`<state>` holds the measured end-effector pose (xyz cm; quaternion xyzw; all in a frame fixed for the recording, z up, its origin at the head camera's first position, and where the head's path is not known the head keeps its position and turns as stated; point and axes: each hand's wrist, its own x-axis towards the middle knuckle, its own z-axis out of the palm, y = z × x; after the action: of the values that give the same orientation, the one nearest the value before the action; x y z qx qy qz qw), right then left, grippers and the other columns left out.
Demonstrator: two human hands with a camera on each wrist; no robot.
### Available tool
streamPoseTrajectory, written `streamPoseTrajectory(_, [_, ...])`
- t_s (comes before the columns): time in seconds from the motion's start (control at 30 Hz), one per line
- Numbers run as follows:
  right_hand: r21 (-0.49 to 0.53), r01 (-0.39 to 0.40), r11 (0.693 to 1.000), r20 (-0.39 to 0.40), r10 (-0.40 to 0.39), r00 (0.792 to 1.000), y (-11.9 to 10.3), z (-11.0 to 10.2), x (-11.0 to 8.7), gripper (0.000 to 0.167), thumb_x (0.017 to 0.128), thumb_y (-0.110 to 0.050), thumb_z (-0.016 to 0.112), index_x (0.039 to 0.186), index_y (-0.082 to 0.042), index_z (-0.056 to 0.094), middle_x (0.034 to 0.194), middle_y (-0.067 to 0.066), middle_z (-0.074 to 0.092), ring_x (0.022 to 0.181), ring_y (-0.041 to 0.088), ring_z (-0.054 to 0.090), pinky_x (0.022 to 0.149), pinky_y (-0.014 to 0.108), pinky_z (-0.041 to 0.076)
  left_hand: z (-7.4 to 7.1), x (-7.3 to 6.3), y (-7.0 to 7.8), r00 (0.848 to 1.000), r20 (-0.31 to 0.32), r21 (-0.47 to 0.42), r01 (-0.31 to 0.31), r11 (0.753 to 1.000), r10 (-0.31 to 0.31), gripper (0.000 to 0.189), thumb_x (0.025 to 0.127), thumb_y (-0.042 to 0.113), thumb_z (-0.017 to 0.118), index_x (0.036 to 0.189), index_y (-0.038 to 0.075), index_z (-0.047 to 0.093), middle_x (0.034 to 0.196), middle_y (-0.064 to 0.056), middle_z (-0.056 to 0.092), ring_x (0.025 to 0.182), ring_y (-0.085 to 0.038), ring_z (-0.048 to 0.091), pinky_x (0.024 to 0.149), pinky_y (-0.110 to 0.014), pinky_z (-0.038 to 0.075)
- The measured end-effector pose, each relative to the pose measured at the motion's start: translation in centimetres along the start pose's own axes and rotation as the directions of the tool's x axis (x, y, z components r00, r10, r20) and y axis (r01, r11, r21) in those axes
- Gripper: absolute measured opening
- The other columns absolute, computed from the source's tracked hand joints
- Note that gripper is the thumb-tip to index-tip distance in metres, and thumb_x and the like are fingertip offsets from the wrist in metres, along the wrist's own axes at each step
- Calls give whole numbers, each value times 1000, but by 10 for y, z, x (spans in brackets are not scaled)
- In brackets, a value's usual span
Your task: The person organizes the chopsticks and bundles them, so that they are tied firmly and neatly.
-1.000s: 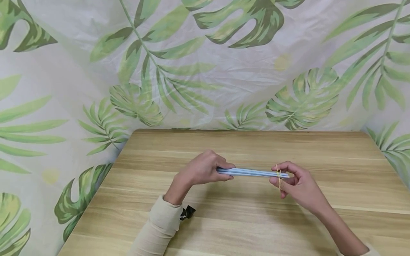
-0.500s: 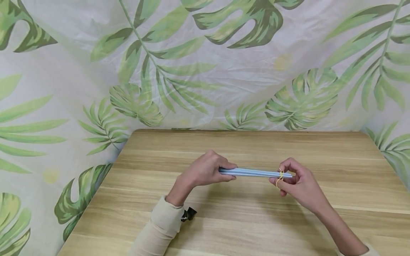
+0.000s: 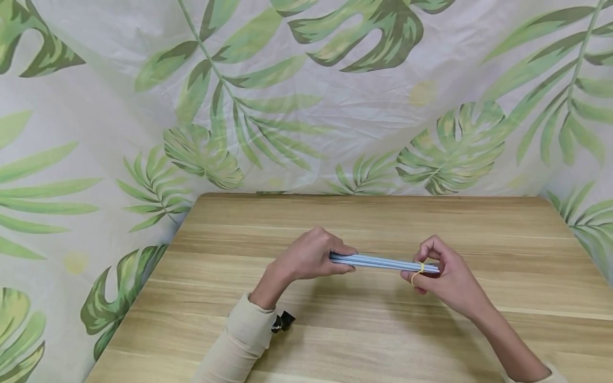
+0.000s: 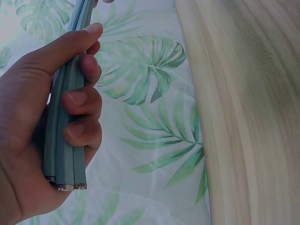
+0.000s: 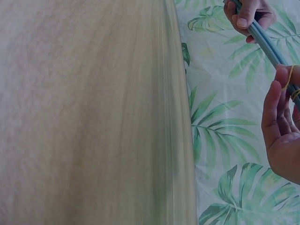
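A bundle of several slim, straight blue sticks (image 3: 378, 261) is held level above the table. My left hand (image 3: 308, 255) grips its left end, thumb along one side and fingers curled round the other. In the left wrist view the sticks' cut ends (image 4: 65, 186) stick out below the palm, brownish and rough. A yellow rubber band (image 3: 422, 266) wraps the bundle close to its right tip. My right hand (image 3: 450, 271) is at that end; its thumb and fingers pinch a loose loop of the band, which shows at the fingertips in the right wrist view.
A wooden table (image 3: 364, 340) lies under both hands. Behind it hangs a pale cloth (image 3: 364, 122) printed with green leaves. A small black object (image 3: 286, 321) sits at the left sleeve's cuff (image 3: 249, 324).
The rubber band's wide loop has drawn in; a smaller loop now hangs on the near side by the thumb. The bundle's right end has dipped slightly, and the left hand has shifted a little right.
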<state>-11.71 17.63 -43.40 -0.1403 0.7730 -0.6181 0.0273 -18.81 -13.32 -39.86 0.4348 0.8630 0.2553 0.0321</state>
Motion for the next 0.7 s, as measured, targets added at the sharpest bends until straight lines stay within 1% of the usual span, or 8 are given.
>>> streamPoseTrajectory(0.07, [-19,17,1000,-11,-17,1000,0,-1,0,33,92,4,78,109,-1,51,94,-2,69,70,13,74,59,34,61,0,0,-1,1000,-6,6,-1,1000,1,27,93,25,87,117,13,85,97,0,83,70,5,58,66,-14,49])
streamPoseTrajectory(0.17, [-42,51,998,-42,-53,998,0,-1,0,26,93,5,77,111,-1,59,95,-3,70,75,14,75,61,34,61,1,1,-2,1000,-22,16,0,1000,0,25,93,25,86,115,15,85,88,4,80,64,4,49,62,-14,45])
streamPoseTrajectory(0.27, [-51,65,997,-69,-68,995,-1,-2,-1,23,94,3,78,111,-1,64,98,-4,70,74,14,74,63,33,62,0,1,-2,999,-39,23,-2,1000,3,23,93,24,87,113,15,86,83,5,77,62,4,46,61,-14,43])
streamPoseTrajectory(0.43, [-50,93,994,-120,-98,988,-1,-3,-1,23,95,6,75,117,1,70,110,-5,69,88,9,71,68,28,61,-1,0,-2,998,-62,33,-5,999,7,19,93,26,87,109,16,86,77,7,72,62,4,44,61,-14,41])
streamPoseTrajectory(0.47, [-39,102,994,-132,-107,985,-1,-4,-1,24,96,7,74,119,2,71,112,-5,69,91,8,71,69,27,61,-1,0,-3,998,-68,38,-6,999,9,18,93,26,86,108,16,86,77,7,72,62,4,44,61,-14,41])
streamPoseTrajectory(0.57, [39,146,989,-160,-138,977,0,-6,0,26,97,12,68,122,5,71,116,-2,69,98,5,70,73,22,60,-3,0,-3,996,-92,61,-1,998,6,19,93,26,87,109,16,86,78,8,72,62,4,45,62,-14,42])
streamPoseTrajectory(0.7, [142,209,968,-167,-184,969,0,-9,1,28,98,16,62,123,6,71,115,-1,73,97,7,71,74,22,61,-6,-2,-3,994,-113,81,18,997,-9,20,93,27,87,110,17,86,78,8,73,63,3,46,62,-15,42])
